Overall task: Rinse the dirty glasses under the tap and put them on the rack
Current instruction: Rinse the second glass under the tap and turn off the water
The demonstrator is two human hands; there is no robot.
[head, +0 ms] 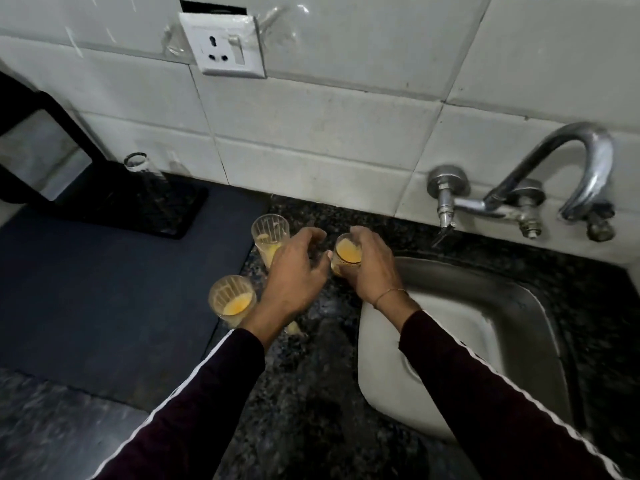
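Three dirty glasses with orange dregs show on the dark granite counter (pixel 311 393). My right hand (pixel 372 271) grips one glass (pixel 347 253) from the side, just left of the sink (pixel 512 327). Beside it, my left hand (pixel 294 271) hovers with loosely curved fingers and holds nothing I can see. A second dirty glass (pixel 269 237) stands behind the left hand and a third (pixel 231 299) to its left. An orange-tinted glass base (pixel 292 328) peeks out under my left wrist. One clear glass (pixel 140 171) stands on the black rack tray (pixel 162 213) at the back left. The tap (pixel 585 168) is dry.
A dark blue mat (pixel 104 299) covers the counter left of the glasses. A wall socket (pixel 227 46) sits on the white tiles above. A second small valve (pixel 446 199) juts from the wall left of the tap. A black frame (pixel 45 109) stands at the far left.
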